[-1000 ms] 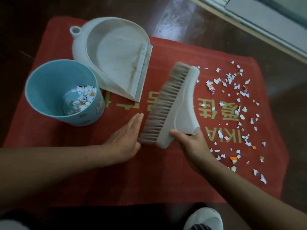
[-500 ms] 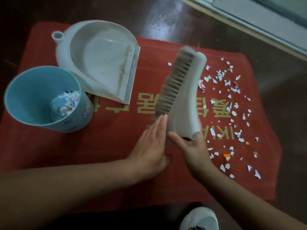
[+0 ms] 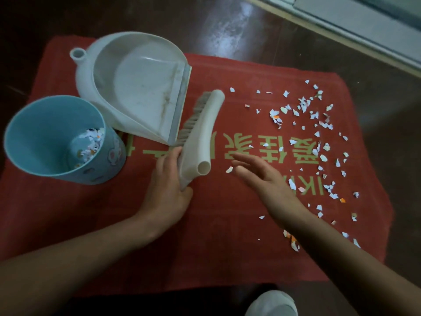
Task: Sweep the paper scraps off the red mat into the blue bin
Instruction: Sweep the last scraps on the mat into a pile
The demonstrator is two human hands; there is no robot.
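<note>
1. Looking down at the red mat, we see the left hand grasping the near end of the white brush. The thumb curls under the handle end and the fingers lie along the bristle side.
2. The brush lies slanted on the mat, with its bristles just beside the lip of the white dustpan. We cannot tell whether they touch it.
3. The right hand holds nothing. Its fingers are spread and relaxed above the mat, a little blurred, near the hollow handle end.
4. The paper scraps lie scattered on the right part of the mat, well apart from the blue bin.
5. The bin stands on the left part of the mat, beside the dustpan, with some scraps at its bottom.
</note>
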